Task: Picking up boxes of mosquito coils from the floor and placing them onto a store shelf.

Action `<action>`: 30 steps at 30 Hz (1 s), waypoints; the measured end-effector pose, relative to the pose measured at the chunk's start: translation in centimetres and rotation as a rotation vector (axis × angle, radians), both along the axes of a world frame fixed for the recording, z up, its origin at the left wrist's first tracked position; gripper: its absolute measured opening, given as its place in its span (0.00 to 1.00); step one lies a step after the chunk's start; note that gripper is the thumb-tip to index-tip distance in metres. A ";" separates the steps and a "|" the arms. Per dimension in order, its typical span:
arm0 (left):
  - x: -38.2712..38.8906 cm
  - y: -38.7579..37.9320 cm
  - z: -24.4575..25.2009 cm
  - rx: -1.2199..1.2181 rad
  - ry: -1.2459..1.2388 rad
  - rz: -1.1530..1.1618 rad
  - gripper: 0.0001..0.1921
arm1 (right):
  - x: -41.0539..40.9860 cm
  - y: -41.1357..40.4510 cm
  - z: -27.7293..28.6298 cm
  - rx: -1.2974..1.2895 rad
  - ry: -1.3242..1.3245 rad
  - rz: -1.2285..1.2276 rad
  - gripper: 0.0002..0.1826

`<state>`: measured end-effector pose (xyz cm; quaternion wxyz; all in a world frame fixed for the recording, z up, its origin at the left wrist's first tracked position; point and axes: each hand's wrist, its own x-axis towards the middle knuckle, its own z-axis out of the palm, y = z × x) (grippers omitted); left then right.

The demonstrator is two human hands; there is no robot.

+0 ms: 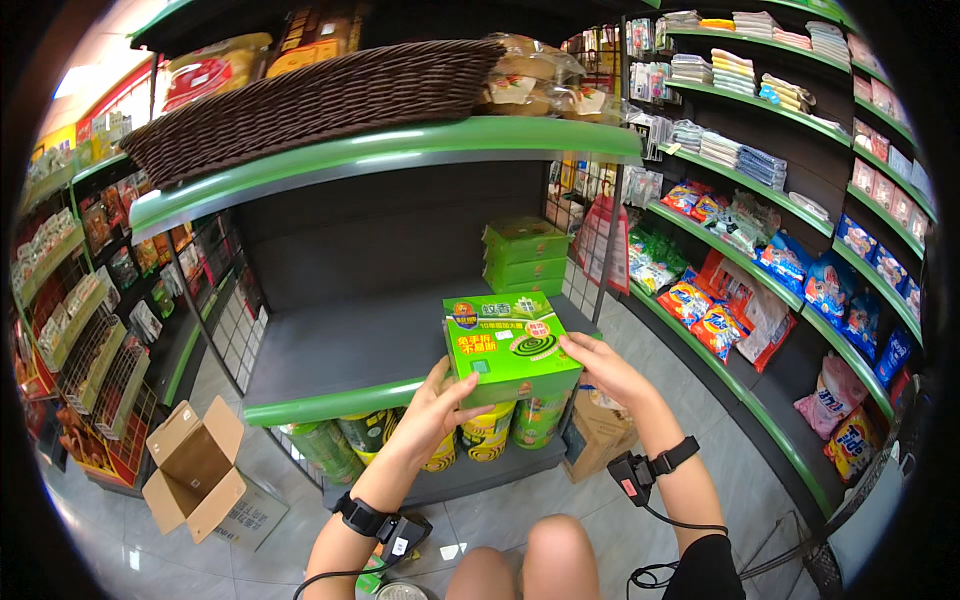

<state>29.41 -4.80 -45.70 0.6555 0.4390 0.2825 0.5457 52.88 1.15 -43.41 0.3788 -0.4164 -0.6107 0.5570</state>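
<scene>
A green mosquito-coil box (510, 341) is held between my two hands over the front right of the black middle shelf (337, 337). My left hand (442, 397) grips its left front corner, thumb on the top face. My right hand (600, 364) holds its right side, fingers on the top edge. Behind the box, at the shelf's right end, stands a stack of similar green boxes (525, 255). On the low shelf beneath stand green cylindrical packs (536, 421) and yellow and black cylindrical packs (487, 431).
An open cardboard box (247, 510) stands on the tiled floor at the left, another carton (596, 435) at the right. A wicker basket (322, 97) sits on the green-edged shelf above. Shelves with detergent bags (720, 322) and folded towels (720, 148) line the right side.
</scene>
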 end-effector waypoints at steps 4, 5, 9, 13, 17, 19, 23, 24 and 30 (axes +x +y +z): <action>3.0 5.0 1.7 0.021 -0.016 0.032 0.29 | 2.8 4.9 0.8 0.035 0.196 0.018 0.30; 3.5 6.2 2.3 0.029 -0.010 0.038 0.29 | 3.2 6.0 1.2 0.042 0.202 0.024 0.30; 6.5 11.0 4.6 0.072 0.044 0.062 0.28 | 5.5 10.5 2.4 0.159 0.361 -0.013 0.27; 8.1 15.6 6.2 0.113 0.130 0.153 0.32 | 5.9 14.9 3.6 0.233 0.474 -0.081 0.25; 8.8 20.1 6.8 0.088 0.148 0.222 0.23 | 5.2 20.1 2.9 0.278 0.570 -0.175 0.23; 8.8 22.0 6.4 0.052 0.158 0.265 0.20 | 4.7 22.1 1.9 0.257 0.515 -0.254 0.24; 8.9 25.1 6.0 0.005 0.130 0.255 0.18 | 4.0 25.2 0.2 0.300 0.426 -0.354 0.26; 8.7 25.6 5.8 -0.001 0.129 0.265 0.18 | 3.7 25.3 0.2 0.280 0.436 -0.337 0.27; 9.1 27.2 5.1 -0.026 0.083 0.339 0.28 | 2.7 26.4 -0.9 0.299 0.444 -0.438 0.25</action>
